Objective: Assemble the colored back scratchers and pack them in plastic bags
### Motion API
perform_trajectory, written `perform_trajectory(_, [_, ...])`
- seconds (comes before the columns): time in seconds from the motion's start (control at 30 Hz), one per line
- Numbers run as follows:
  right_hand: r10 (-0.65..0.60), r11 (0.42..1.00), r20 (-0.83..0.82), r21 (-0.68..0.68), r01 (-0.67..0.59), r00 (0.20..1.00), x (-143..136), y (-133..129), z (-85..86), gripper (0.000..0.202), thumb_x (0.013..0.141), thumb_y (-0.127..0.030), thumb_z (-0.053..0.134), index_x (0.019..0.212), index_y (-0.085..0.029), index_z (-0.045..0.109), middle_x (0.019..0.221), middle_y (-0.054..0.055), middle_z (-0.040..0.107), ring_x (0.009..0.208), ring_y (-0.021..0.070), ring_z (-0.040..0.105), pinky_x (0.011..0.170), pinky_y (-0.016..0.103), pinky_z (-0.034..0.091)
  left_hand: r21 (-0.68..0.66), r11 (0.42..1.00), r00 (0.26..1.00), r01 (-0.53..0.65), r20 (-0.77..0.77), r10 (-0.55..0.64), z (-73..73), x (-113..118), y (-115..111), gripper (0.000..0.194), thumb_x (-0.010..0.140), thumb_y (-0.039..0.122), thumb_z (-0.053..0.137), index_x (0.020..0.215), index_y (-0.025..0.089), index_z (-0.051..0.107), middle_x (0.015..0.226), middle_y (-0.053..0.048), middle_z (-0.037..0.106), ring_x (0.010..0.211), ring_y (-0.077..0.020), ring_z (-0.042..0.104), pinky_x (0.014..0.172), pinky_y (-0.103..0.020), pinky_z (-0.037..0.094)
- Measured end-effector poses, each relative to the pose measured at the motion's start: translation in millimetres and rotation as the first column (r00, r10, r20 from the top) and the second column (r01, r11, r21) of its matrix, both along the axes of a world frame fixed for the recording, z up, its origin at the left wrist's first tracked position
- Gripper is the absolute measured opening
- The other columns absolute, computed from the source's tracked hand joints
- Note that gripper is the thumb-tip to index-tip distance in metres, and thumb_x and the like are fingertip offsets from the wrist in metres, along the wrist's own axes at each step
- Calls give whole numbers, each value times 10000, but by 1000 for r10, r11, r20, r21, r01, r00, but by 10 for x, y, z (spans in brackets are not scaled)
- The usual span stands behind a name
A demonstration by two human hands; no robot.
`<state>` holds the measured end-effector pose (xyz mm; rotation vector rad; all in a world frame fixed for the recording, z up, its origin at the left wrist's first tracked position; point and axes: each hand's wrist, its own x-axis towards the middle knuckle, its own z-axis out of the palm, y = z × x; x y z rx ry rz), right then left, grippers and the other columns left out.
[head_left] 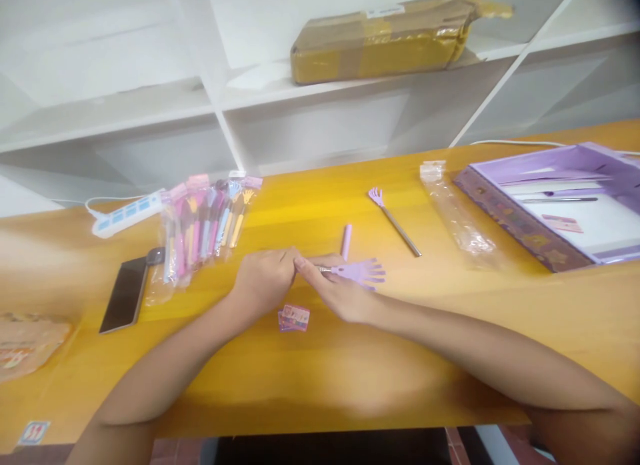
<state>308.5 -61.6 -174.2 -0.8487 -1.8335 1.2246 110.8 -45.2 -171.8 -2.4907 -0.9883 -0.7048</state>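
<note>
A purple hand-shaped back scratcher (357,271) with a metal neck is held low over the table. My right hand (343,293) is closed round its neck, and the splayed head sticks out past the fingers. Against it presses my left hand (265,278), a fist that appears to grip the rod's other end, which is hidden. Just behind the right hand lies a purple tube (347,241), a handle sleeve by its look. Small pink printed cards (294,317) lie below the hands. Farther back rests a second purple back scratcher (395,221) with a bare metal rod.
Bagged colourful back scratchers (207,221) lie at left, near a phone (124,295) and a power strip (129,213). To the right are an empty clear plastic bag (457,211) and a purple box (530,218). A taped carton (380,41) sits on the shelf.
</note>
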Motion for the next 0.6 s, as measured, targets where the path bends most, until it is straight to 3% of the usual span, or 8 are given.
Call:
perform_trajectory(0.13, [-35,992,-134,-127,18,990,-74,24,-34,561,1083,-644,497,728,-210,492,706,-5,477,700,128,456,652,277,419,39,998,998,-47,-46,48,-46,1,56,353,1020,69,506,698,195,576,532,7,583,453,-153,517,497,-320,233])
perform_trajectory(0.23, [-85,965,-216,-261,26,973,-113,22,-32,592,1039,-653,574,679,-228,373,617,-49,323,584,94,303,538,266,287,109,993,998,-51,-41,56,-34,-14,114,388,1042,85,529,672,193,573,512,10,588,429,-150,529,482,-317,229])
perform_trajectory(0.33, [-85,934,-258,-358,-14,962,-128,7,-46,605,1021,-646,607,667,-234,341,584,-71,275,535,75,233,500,263,206,169,985,998,-22,-53,32,-16,-28,161,412,1054,85,542,656,192,555,507,16,586,437,-141,546,480,-313,233])
perform_trajectory(0.6, [-129,956,-210,-286,66,969,-106,-30,-84,580,1081,-591,561,676,-218,377,577,-65,324,524,71,273,500,257,233,313,949,998,29,-56,-11,51,-45,273,433,1047,67,588,648,194,475,502,51,486,453,-104,459,489,-302,233])
